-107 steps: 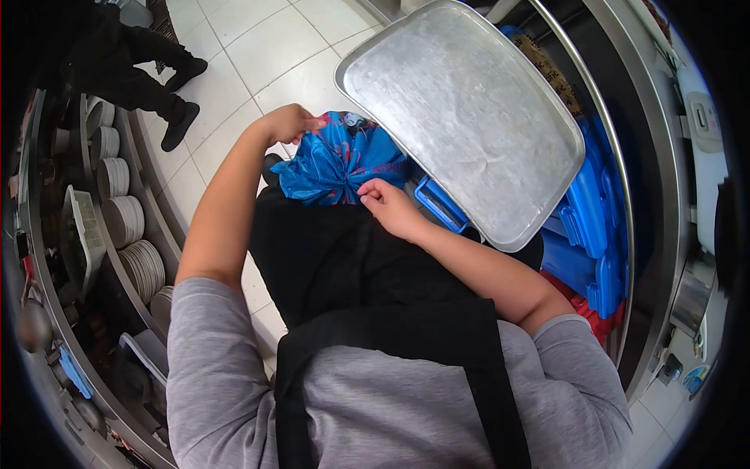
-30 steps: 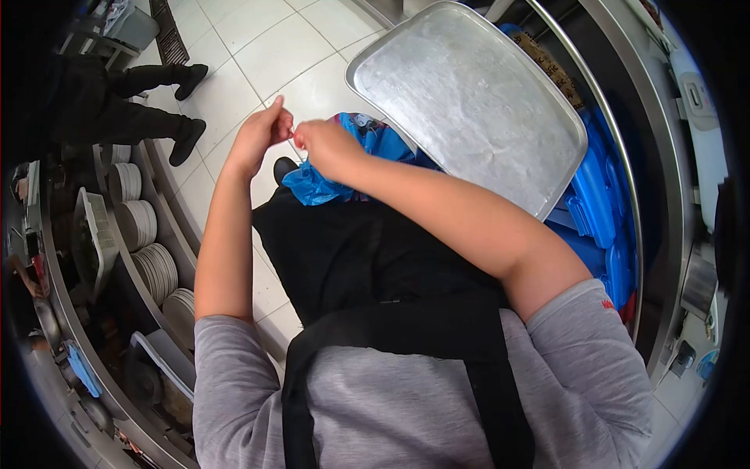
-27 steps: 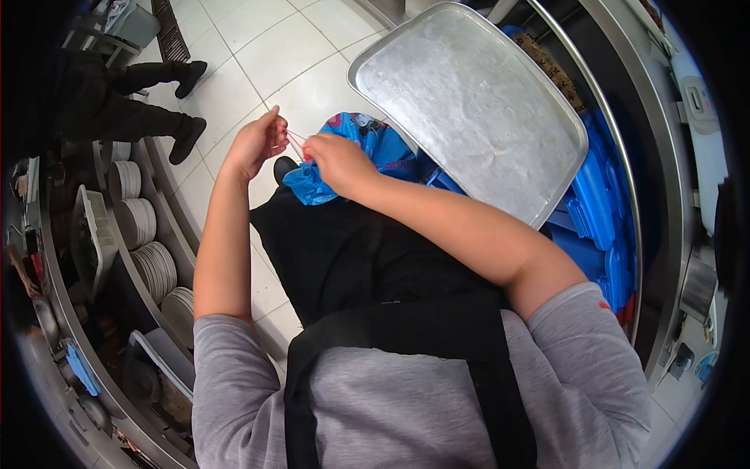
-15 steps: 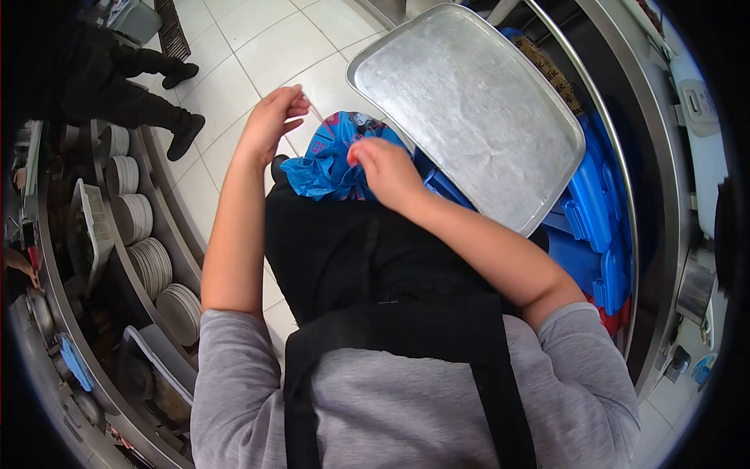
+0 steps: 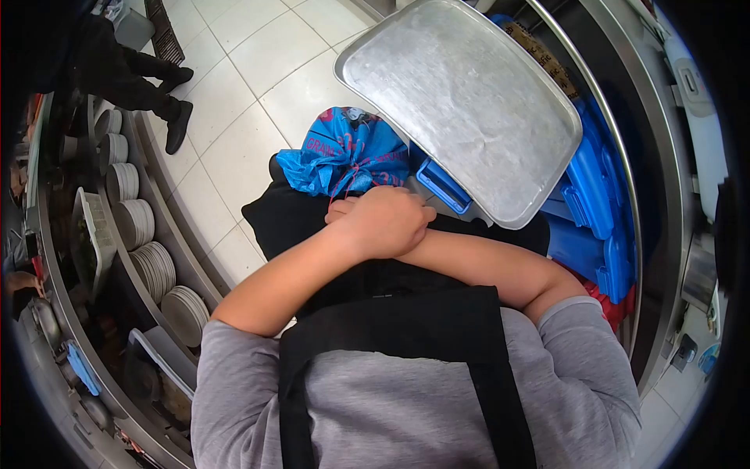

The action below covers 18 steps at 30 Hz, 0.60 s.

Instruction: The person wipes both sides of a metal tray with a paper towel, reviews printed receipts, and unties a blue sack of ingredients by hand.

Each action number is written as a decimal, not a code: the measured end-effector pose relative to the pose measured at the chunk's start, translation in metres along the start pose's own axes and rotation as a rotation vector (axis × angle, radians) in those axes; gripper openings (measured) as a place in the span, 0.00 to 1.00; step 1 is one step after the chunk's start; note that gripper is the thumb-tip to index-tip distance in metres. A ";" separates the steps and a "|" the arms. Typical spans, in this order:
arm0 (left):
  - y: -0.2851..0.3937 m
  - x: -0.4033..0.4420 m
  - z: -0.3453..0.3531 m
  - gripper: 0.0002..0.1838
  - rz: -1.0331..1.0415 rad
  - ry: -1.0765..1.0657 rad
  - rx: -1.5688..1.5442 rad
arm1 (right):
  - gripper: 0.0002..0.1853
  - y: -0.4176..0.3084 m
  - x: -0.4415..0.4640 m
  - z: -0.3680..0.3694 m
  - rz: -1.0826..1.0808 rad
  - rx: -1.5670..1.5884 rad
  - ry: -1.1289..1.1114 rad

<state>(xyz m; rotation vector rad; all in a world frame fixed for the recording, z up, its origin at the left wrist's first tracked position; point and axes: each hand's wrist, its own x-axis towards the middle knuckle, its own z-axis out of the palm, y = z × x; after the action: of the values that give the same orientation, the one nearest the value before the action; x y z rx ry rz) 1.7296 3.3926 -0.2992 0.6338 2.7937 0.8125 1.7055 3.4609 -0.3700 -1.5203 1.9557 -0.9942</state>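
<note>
A blue plastic bag (image 5: 320,148) with red lettering stands in front of my knees, gathered and cinched at its neck. A thin red string (image 5: 336,187) runs from that neck down to my hands. My forearms are crossed, the left one on top. Toward the right, my left hand (image 5: 387,223) is closed in a fist; its grip on the string is hidden. Underneath it, my right hand (image 5: 341,208) is mostly covered, and its closed fingers poke out to the left at the string.
A metal tray (image 5: 469,102) lies beside the bag, with blue plastic containers (image 5: 590,187) under and behind it. Stacks of plates (image 5: 133,223) fill a shelf on the left. Another person (image 5: 129,70) in dark clothes stands on the tiled floor, upper left. A metal rail (image 5: 617,148) curves along the right.
My left hand has come down and across over my right, and my right hand has drawn back leftward beneath it. The string now stretches toward me from the bag's neck.
</note>
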 end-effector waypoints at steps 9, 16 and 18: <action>0.004 -0.013 0.003 0.14 0.117 0.418 0.158 | 0.35 0.010 -0.004 -0.044 0.480 -0.455 -0.019; -0.038 -0.017 0.029 0.15 -0.008 0.328 0.010 | 0.41 0.053 -0.019 -0.045 0.454 -0.225 0.015; -0.065 -0.021 0.031 0.17 -0.059 0.342 0.133 | 0.37 0.049 -0.021 -0.048 0.477 -0.332 0.001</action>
<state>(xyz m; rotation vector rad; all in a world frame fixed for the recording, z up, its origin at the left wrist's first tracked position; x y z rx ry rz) 1.7339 3.3485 -0.3599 0.4658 3.1804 0.7945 1.6459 3.4997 -0.3796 -1.1098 2.4143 -0.4862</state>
